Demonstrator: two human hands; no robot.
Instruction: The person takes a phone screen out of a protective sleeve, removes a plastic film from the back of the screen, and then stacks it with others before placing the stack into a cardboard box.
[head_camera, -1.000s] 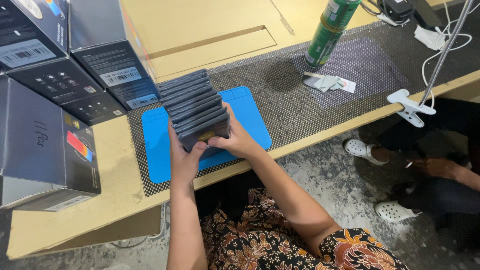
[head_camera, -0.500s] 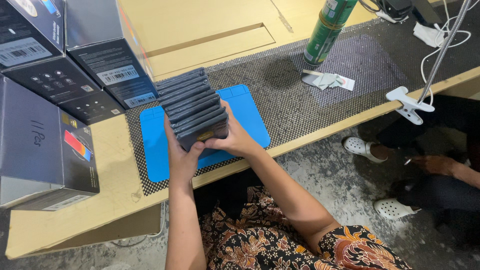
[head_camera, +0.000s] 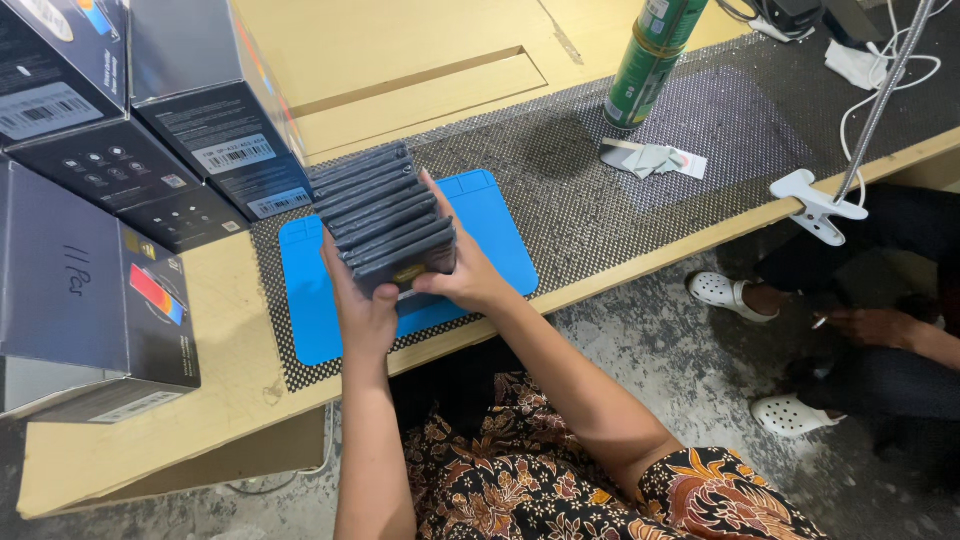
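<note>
Wooden bench (head_camera: 420, 60) is filling the top of the view, pale and bare across the middle, with a shallow rectangular recess showing in it. Black mesh matting (head_camera: 640, 190) is running along the near edge, and a blue work mat (head_camera: 500, 240) is lying on top of that matting, right in front of the person.

Both hands are working over the blue mat. The left hand (head_camera: 360, 305) is pressing flat against the near left side of a stack of dark grey slim boxes (head_camera: 385, 215), fingers together and upright. The right hand (head_camera: 465, 270) is cupping the right side, fingers stretching along the stack's flank and the thumb curling onto the nearest box's front. The stack is standing on edge like a row of books, squeezed between the two palms, sitting at the back left part of the mat.

Large dark cartons (head_camera: 110, 150) are crowding the left end of the bench, just beside the stack. A green spray can (head_camera: 650, 60) is standing upright on the matting further right, with small paper scraps (head_camera: 655, 158) lying near its base. A white clamp (head_camera: 815, 200) is gripping the bench edge, holding a thin metal rod.

Rough grey concrete floor (head_camera: 640, 340) is showing below, where another person's white clogs (head_camera: 720, 290) are resting.
</note>
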